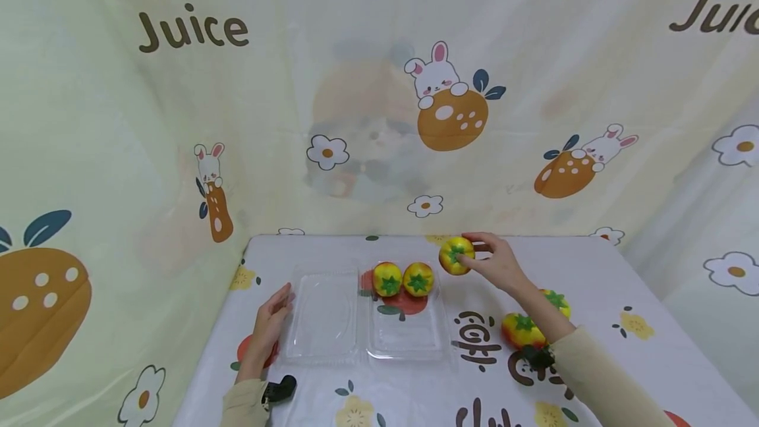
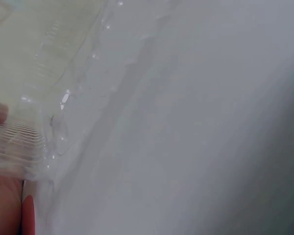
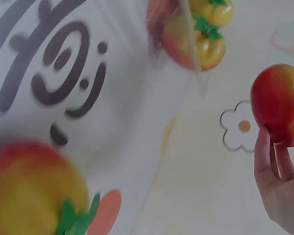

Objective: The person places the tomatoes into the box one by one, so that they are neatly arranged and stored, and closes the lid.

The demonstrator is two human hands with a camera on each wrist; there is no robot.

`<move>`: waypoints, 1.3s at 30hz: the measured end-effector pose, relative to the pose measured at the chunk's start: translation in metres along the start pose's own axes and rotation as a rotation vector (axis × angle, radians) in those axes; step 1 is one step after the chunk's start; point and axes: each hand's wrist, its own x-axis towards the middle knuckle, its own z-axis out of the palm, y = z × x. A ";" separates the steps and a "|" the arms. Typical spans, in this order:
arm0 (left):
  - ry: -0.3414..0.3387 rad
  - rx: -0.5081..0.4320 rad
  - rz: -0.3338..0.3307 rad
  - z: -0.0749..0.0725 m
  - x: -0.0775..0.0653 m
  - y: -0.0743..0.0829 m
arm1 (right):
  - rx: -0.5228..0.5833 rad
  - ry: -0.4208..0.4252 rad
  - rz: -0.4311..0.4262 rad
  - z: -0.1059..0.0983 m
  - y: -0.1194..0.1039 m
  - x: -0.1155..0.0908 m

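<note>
My right hand (image 1: pixel 497 265) grips a toy persimmon (image 1: pixel 456 256), red and yellow with a green leafy top, raised just right of the clear plastic container (image 1: pixel 406 348). In the right wrist view the persimmon (image 3: pixel 277 105) shows its red side above the fingers. Two more persimmons (image 1: pixel 388 280) (image 1: pixel 418 280) sit side by side at the back of the container's right half. My left hand (image 1: pixel 271 321) holds the outer edge of the flat, opened lid half (image 1: pixel 323 315). In the left wrist view ridged plastic (image 2: pixel 17 142) covers part of its fingers.
Two other persimmons (image 1: pixel 523 331) (image 1: pixel 555 303) lie on the table right of the container, partly behind the right forearm. A printed white cloth (image 1: pixel 320 394) covers the table. Pale curtains (image 1: pixel 367 84) with rabbits and fruit hang behind and at both sides.
</note>
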 end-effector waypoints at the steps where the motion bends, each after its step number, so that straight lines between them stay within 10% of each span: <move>1: -0.003 -0.001 0.001 0.000 0.000 0.000 | 0.011 -0.006 -0.002 0.003 -0.002 0.001; 23: 0.004 0.002 0.010 0.000 0.003 0.003 | 0.137 -0.167 -0.154 0.082 -0.025 -0.012; 39: 0.007 0.002 0.005 0.000 0.001 0.002 | 0.006 -0.184 -0.425 0.126 -0.012 -0.028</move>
